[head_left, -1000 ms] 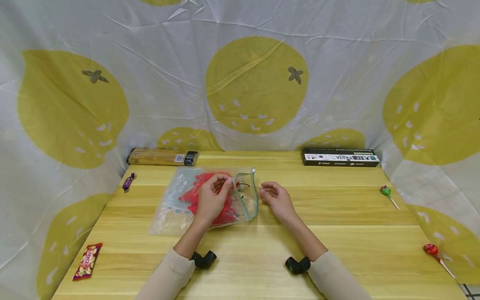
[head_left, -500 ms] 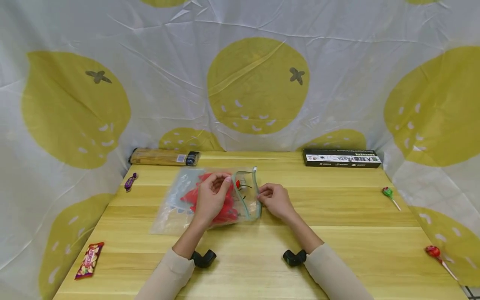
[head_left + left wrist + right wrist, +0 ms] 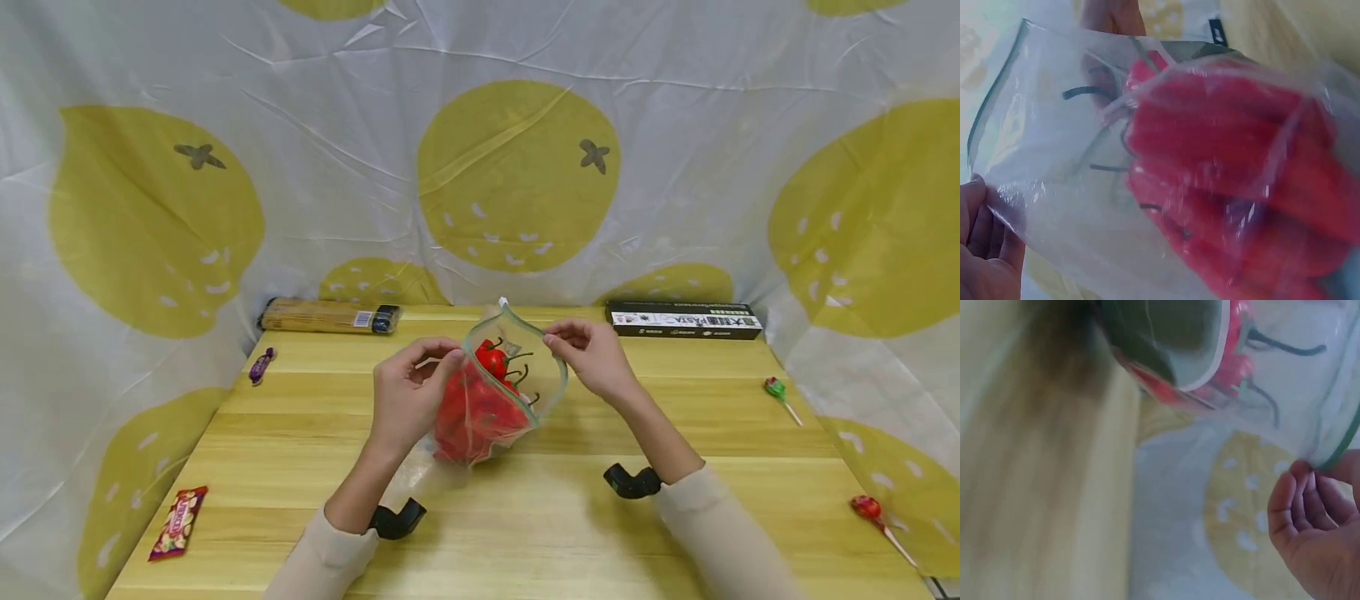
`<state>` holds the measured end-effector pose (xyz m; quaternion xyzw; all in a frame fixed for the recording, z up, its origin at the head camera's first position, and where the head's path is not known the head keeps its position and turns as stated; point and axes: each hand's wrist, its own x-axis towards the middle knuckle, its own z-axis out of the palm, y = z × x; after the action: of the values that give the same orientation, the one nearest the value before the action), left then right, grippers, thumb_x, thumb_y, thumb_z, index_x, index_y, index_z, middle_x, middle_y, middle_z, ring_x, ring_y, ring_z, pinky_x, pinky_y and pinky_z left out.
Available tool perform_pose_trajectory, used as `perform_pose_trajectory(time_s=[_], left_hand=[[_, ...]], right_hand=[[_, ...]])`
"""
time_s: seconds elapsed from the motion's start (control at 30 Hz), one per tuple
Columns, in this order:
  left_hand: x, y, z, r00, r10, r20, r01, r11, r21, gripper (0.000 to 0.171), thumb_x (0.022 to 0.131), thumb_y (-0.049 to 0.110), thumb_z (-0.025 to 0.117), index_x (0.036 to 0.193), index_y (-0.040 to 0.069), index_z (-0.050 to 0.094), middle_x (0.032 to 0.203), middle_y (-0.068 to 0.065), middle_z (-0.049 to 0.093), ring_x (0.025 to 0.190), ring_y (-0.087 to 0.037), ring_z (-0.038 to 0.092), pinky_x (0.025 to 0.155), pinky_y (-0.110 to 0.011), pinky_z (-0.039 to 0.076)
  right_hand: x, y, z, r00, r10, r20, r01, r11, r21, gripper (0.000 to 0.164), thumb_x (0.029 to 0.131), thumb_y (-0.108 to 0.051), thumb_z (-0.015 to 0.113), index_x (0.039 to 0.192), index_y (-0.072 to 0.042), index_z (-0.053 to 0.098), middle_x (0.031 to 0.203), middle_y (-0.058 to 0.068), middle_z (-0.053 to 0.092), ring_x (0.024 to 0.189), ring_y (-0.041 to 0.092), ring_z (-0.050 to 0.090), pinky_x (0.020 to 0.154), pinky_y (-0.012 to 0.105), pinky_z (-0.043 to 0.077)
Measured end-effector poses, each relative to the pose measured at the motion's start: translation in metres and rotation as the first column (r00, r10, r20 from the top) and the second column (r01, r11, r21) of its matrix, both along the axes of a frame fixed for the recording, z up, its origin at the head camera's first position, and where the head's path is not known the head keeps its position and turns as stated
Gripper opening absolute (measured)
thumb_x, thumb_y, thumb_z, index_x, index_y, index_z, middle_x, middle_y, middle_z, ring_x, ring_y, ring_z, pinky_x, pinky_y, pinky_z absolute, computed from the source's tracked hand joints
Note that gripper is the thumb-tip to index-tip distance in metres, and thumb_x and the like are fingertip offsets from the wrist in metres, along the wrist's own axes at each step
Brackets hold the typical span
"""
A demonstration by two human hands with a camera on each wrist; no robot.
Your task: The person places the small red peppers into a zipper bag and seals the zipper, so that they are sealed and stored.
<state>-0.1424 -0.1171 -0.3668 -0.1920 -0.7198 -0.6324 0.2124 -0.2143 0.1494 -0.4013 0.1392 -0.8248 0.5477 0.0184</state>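
A clear zip bag [image 3: 480, 417] with a green-edged mouth is lifted and tilted toward the right, its mouth spread wide. Inside are several red chilli peppers [image 3: 491, 360] with curved dark green stems, some showing through the mouth. My left hand [image 3: 408, 392] pinches the near-left rim between thumb and fingers. Across from it, my right hand [image 3: 592, 354] pinches the right rim. In the right wrist view, the thumb and fingertips of the right hand [image 3: 1322, 519] grip the green edge. Through the film in the left wrist view, the peppers [image 3: 1222, 144] bunch together.
A long clear-wrapped pack [image 3: 326, 317] lies at the back left, a black pasta box [image 3: 682, 320] at the back right. Candies [image 3: 261, 366] and a red snack packet [image 3: 178, 522] lie left. Two lollipops, green [image 3: 777, 388] and red [image 3: 867, 507], lie right on the wooden table [image 3: 675, 433].
My right hand came in from beside the bag and took hold of its rim. The bag was then raised and tilted from lying flat, and its mouth pulled wider. The left hand kept its pinch.
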Motion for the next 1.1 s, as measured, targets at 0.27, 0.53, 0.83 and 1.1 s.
perform_pose_trajectory(time_s=[0.27,0.53,0.83,1.1], left_hand=[[0.017,0.027,0.016,0.965,-0.185,-0.188,0.191,0.982,0.013,0.018,0.081,-0.002,0.075,0.096,0.007,0.073,0.089,-0.009,0.073,0.078,-0.017,0.071,0.071,-0.031,0.06],[0.018,0.045,0.024,0.92,-0.263,-0.29,0.268,0.963,-0.022,0.017,0.081,-0.001,0.076,0.097,0.004,0.072,0.088,-0.01,0.074,0.077,-0.013,0.071,0.068,-0.029,0.059],[-0.025,-0.005,0.027,0.994,-0.106,0.023,0.105,0.994,0.031,0.036,0.091,0.005,0.067,0.125,-0.002,0.06,0.119,-0.016,0.062,0.111,-0.025,0.059,0.096,-0.029,0.051],[-0.053,-0.007,0.0,0.982,-0.152,0.116,0.14,0.985,0.106,0.021,0.088,0.013,0.072,0.106,0.003,0.073,0.091,0.0,0.074,0.085,-0.017,0.071,0.08,-0.029,0.058]], right_hand=[[-0.023,0.015,0.07,0.988,0.153,0.028,-0.155,0.98,0.127,0.031,0.093,-0.039,0.064,0.113,-0.016,0.07,0.1,0.005,0.07,0.086,0.021,0.063,0.071,0.034,0.053],[-0.035,0.005,0.102,0.937,0.348,-0.002,-0.341,0.92,0.19,0.018,0.093,-0.026,0.066,0.106,-0.015,0.073,0.101,0.005,0.072,0.089,0.023,0.066,0.08,0.04,0.056],[-0.036,0.008,0.091,0.908,0.419,-0.001,-0.415,0.901,0.127,0.016,0.093,-0.024,0.066,0.104,-0.015,0.073,0.105,0.006,0.069,0.09,0.022,0.066,0.08,0.036,0.056],[-0.026,0.026,0.092,0.927,0.372,0.051,-0.375,0.918,0.13,0.029,0.092,-0.036,0.066,0.116,-0.02,0.068,0.116,0.001,0.067,0.104,0.018,0.065,0.088,0.037,0.055]])
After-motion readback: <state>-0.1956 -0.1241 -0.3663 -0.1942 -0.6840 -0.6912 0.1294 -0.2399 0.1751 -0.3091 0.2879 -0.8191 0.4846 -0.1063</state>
